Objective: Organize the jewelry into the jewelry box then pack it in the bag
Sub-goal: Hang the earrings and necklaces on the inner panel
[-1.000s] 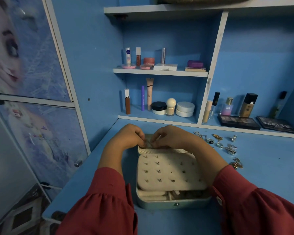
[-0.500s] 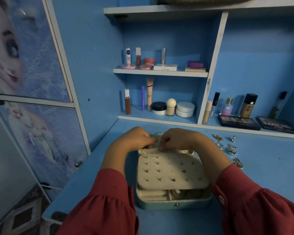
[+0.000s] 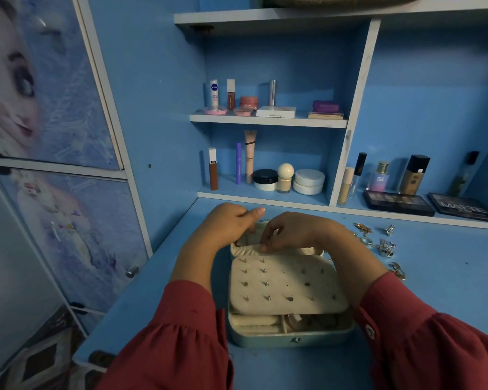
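Between the two hands, at the far edge of the box point(image 3: 290, 332), lies the gathered pocket point(image 3: 247, 247) of the raised lid. Left hand point(image 3: 228, 225): fingers curled over the lid's top edge, thumb extended toward the right hand; whether it holds anything small cannot be told. Right hand point(image 3: 292, 230): fingertips bent down and pinching the pocket's cream rim. One box, resting on the worktop point(image 3: 445, 280), long axis running left to right, its open front toward the person; one stud panel point(image 3: 286, 282) lies across it, just nearer the person than both hands, carrying roughly a dozen studs (exact count unclear). Loose jewelry point(image 3: 387, 246) lies to the outer side of the right hand, near its wrist: about six pieces visible, one group, some partly hidden by the forearm. The right hand is plainly the nearer to these; the left would have to cross the box. Judged step: working at the lid pocket, with the loose pieces yet to be stored. Next pickup would call for a short outward reach by the right hand. No bag can be identified for certain
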Motion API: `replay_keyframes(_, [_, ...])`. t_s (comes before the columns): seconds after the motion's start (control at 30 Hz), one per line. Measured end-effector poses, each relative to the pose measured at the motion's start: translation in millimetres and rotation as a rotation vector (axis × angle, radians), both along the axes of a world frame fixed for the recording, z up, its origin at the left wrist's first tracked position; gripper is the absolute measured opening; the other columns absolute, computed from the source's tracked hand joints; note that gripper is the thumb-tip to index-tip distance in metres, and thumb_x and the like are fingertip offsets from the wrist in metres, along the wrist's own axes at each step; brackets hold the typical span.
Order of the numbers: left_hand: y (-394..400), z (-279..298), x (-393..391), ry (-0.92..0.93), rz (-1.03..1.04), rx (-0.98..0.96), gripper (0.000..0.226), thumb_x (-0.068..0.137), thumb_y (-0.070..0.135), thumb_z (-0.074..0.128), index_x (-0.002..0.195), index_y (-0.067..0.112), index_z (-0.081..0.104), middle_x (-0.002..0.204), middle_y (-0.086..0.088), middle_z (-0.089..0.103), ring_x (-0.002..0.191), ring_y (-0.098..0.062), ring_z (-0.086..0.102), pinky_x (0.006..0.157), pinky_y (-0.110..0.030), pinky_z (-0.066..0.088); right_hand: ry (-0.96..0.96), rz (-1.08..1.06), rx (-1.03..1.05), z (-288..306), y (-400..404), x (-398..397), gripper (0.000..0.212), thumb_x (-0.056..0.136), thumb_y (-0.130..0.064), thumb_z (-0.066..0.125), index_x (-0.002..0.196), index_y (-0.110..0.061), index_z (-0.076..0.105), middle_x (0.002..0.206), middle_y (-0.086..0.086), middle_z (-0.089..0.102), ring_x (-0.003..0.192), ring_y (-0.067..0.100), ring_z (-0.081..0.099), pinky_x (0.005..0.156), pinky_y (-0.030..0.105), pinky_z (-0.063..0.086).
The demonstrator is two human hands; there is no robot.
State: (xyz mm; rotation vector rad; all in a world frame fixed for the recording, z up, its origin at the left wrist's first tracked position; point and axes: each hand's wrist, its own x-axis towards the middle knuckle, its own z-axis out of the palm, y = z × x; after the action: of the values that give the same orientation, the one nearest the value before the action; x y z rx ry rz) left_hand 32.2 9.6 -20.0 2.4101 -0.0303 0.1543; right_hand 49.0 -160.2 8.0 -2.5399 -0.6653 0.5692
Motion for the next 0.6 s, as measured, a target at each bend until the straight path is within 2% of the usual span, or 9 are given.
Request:
replay_keyframes(0.07, [8.0, -4.1, 5.3, -0.095, 0.082, 0.164, 0.065, 0.092, 0.063, 0.037, 0.064, 0.016, 0.070, 0.079, -0.002, 0.065, 0.103, -0.017, 0.051, 0.090, -0.035, 0.043, 0.014, 0.010, 0.012, -2.1, 2.0, -2.7, 0.023, 0.085, -0.039, 0.067, 0.103, -0.024, 0.065, 0.101, -0.010, 0.056, 0.100, 0.012, 0.049, 0.084, 0.027, 0.036])
replay_keyframes(0.17, [15.5, -11.4, 10.6, -0.093, 0.144, 0.356, 0.070, 0.092, 0.065, 0.033, 0.064, 0.014, 0.072, 0.083, -0.005, 0.061, 0.114, -0.021, 0.042, 0.092, -0.036, 0.040, -0.012, 0.019, 0.012, -5.0, 5.5, -3.9, 0.026, 0.086, -0.040, 0.066, 0.105, -0.024, 0.065, 0.115, -0.004, 0.057, 0.107, 0.015, 0.049, 0.088, 0.029, 0.038])
replay_keyframes(0.27, [15.7, -13.7, 13.6, -0.050, 0.131, 0.377, 0.072, 0.090, 0.068, 0.032, 0.062, 0.015, 0.072, 0.091, -0.007, 0.060, 0.115, -0.022, 0.042, 0.091, -0.036, 0.039, -0.020, 0.027, 0.013, -6.3, 8.0, -3.8, 0.024, 0.085, -0.041, 0.066, 0.104, -0.025, 0.066, 0.115, -0.004, 0.057, 0.106, 0.014, 0.050, 0.087, 0.029, 0.038])
replay_keyframes(0.37, [13.9, -14.0, 15.6, 0.022, 0.104, 0.349, 0.074, 0.088, 0.072, 0.032, 0.061, 0.015, 0.070, 0.089, -0.008, 0.063, 0.112, -0.022, 0.043, 0.087, -0.036, 0.040, -0.048, 0.025, 0.024, -8.1, 10.0, -3.2, 0.023, 0.083, -0.043, 0.068, 0.098, -0.026, 0.068, 0.110, -0.003, 0.061, 0.101, 0.014, 0.053, 0.086, 0.029, 0.042])
replay_keyframes(0.5, [10.9, -9.2, 10.8, 0.031, 0.045, 0.275, 0.072, 0.090, 0.070, 0.028, 0.056, 0.019, 0.067, 0.090, -0.006, 0.064, 0.114, -0.024, 0.042, 0.099, -0.044, 0.038, -0.067, 0.026, 0.030, -10.5, 13.2, -2.2, 0.022, 0.083, -0.042, 0.068, 0.097, -0.024, 0.070, 0.103, -0.004, 0.066, 0.098, 0.013, 0.057, 0.086, 0.029, 0.045])
replay_keyframes(0.6, [14.2, -8.6, 9.5, 0.013, 0.058, 0.328, 0.074, 0.091, 0.068, 0.025, 0.060, 0.017, 0.069, 0.085, -0.004, 0.063, 0.116, -0.027, 0.043, 0.100, -0.042, 0.037, -0.056, 0.032, 0.032, -11.1, 13.7, -2.9, 0.023, 0.084, -0.043, 0.067, 0.096, -0.024, 0.069, 0.100, -0.006, 0.064, 0.096, 0.012, 0.056, 0.084, 0.028, 0.043])
